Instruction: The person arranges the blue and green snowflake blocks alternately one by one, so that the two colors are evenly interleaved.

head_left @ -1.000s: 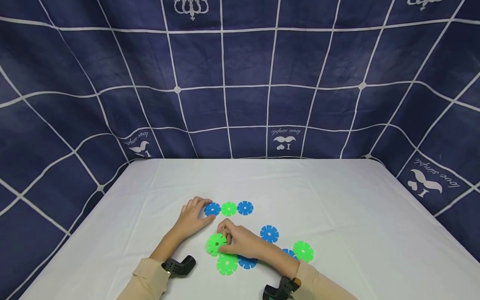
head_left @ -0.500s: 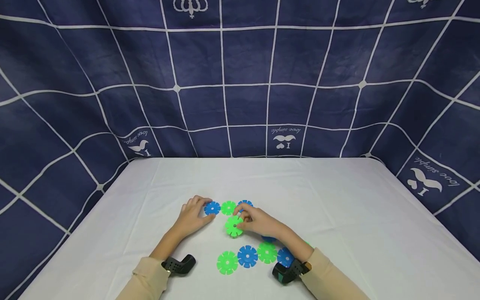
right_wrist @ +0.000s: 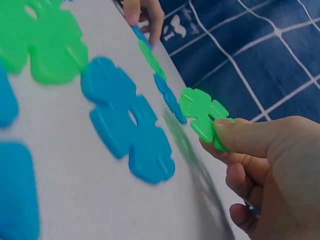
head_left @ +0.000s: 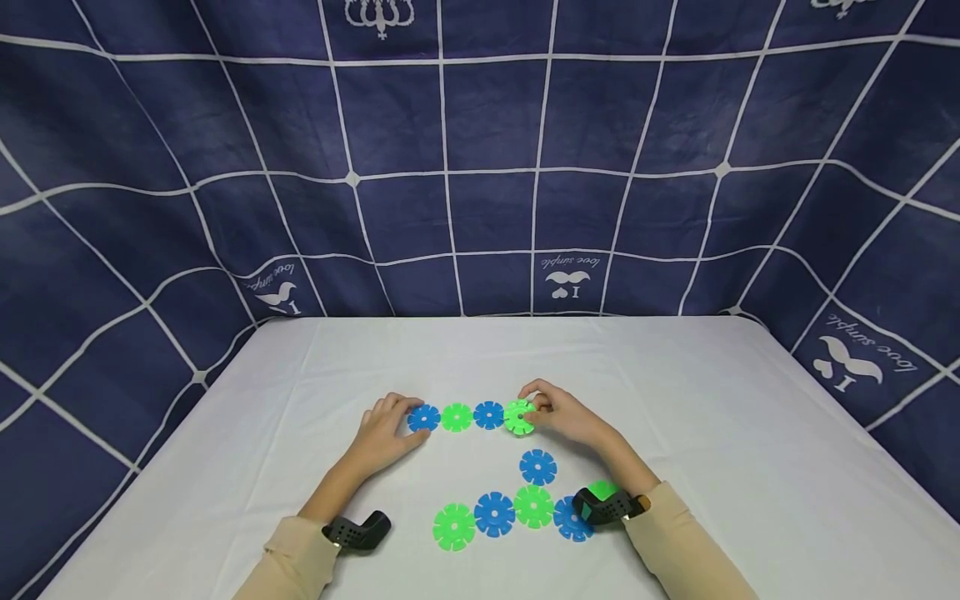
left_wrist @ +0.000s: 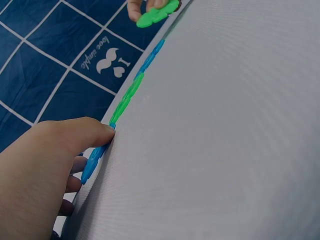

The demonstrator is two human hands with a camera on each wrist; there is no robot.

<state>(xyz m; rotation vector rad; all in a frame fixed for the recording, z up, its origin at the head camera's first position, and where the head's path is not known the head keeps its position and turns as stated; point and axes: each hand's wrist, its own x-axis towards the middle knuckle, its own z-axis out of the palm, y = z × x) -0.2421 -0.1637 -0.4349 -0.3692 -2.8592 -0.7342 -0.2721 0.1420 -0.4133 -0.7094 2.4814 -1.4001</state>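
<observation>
While the left grip point(head_left: 384, 428) spans and holds the leftmost blue disc point(head_left: 423, 418), the right grip point(head_left: 567, 417) pinches a green disc point(head_left: 517, 418) raised at the row's point(head_left: 457, 418) right end.

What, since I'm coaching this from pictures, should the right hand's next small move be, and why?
Probably lower the pinched green disc onto the white cloth beside the blue disc at its left: the right hand holds it above the cloth there, and the row runs blue, green, blue, so green would continue the alternation.
</observation>
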